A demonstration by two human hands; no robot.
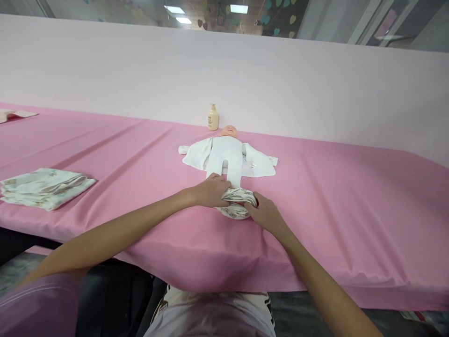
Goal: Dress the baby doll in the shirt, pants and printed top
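Note:
A baby doll [229, 132] lies on its back, its head towards the wall, with white cloth over its torso and legs. White fabric [197, 154] spreads out on both sides like open sleeves or flaps. At the doll's feet is a bunched, white patterned baby garment [236, 213], its edge gathered into a ring. My left hand [212, 191] pinches the left side of that ring, close to the doll's lower leg. On the opposite side, my right hand [266, 213] grips the edge, thumb inside the opening. The doll's feet are hidden.
The pink-covered table [333, 210] runs along a white wall [224, 75]. A cream pump bottle [213, 118] stands behind the doll's head. Folded patterned cloth [47, 187] lies at the left, and another cloth [16, 114] is farther back. A black chair [112, 299] is below the front edge.

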